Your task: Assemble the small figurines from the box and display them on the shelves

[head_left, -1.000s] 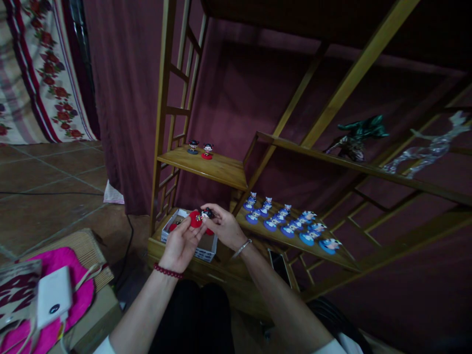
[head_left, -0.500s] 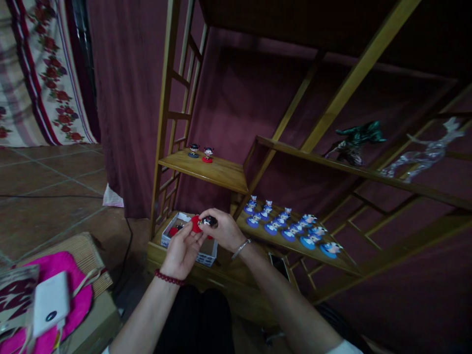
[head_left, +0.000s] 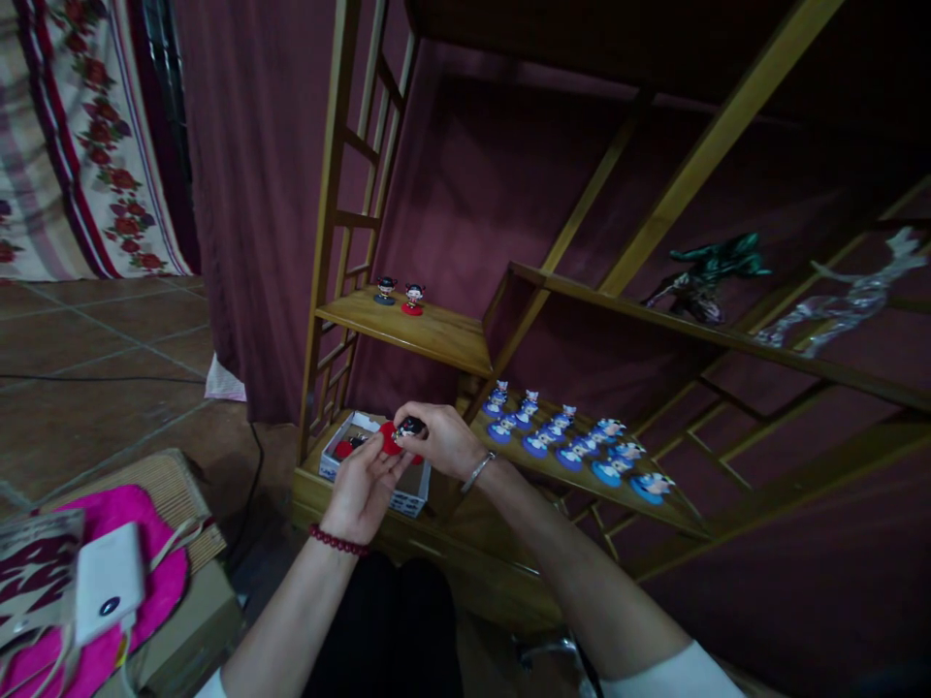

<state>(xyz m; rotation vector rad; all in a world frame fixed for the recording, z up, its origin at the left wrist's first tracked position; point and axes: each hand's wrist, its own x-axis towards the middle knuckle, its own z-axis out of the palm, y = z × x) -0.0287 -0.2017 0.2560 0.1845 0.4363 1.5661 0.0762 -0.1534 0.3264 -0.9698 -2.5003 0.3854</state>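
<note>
Between my two hands is a small figurine (head_left: 409, 428) with a black-haired head and a round red base. My left hand (head_left: 362, 490) pinches the red base at its edge. My right hand (head_left: 447, 441) grips the figurine by its head and body, tilted on its side. Under the hands, a patterned cardboard box (head_left: 412, 499) holds more red-based figurines (head_left: 347, 447), partly hidden by my fingers. Two similar figurines, one on a grey base (head_left: 385, 291) and one on a red base (head_left: 413, 300), stand upright on the small wooden shelf (head_left: 436, 334) above.
Rows of blue-based figurines (head_left: 560, 427) stand on the lower right shelf. A green sculpture (head_left: 717, 271) and a clear glass-like figure (head_left: 844, 301) occupy a higher shelf. At left, a white power bank (head_left: 109, 582) lies on a pink cloth (head_left: 164, 553).
My hands keep the same hold on the figurine, with only a slight shift. The view has moved a little, and the dark phone-like object below the right shelf is now behind my right arm.
</note>
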